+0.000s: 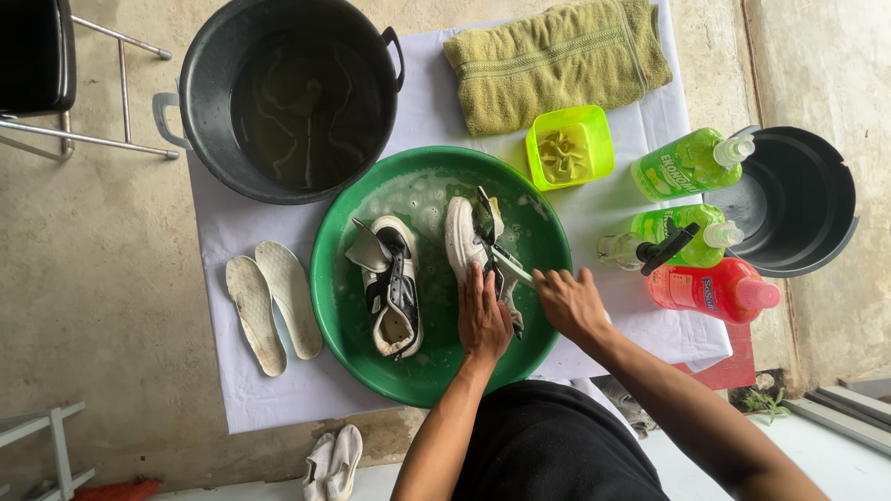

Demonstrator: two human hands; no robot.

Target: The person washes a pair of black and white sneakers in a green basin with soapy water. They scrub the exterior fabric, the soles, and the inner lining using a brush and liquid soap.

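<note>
A green basin [339, 278] of soapy water holds two white and black shoes. My left hand [483, 315] presses down on the heel end of the right-hand shoe [461, 237]. My right hand [568, 301] grips a brush [509, 263] by its handle, its head lying against that shoe's side. The other shoe [394, 283] lies open in the basin's left half, untouched.
Two white insoles [272, 301] lie left of the basin on a white cloth. A black tub [288, 97] of water sits behind, beside a folded green towel [557, 57] and a small yellow-green container [569, 146]. Green and red bottles [691, 232] and a black bucket [798, 199] stand right.
</note>
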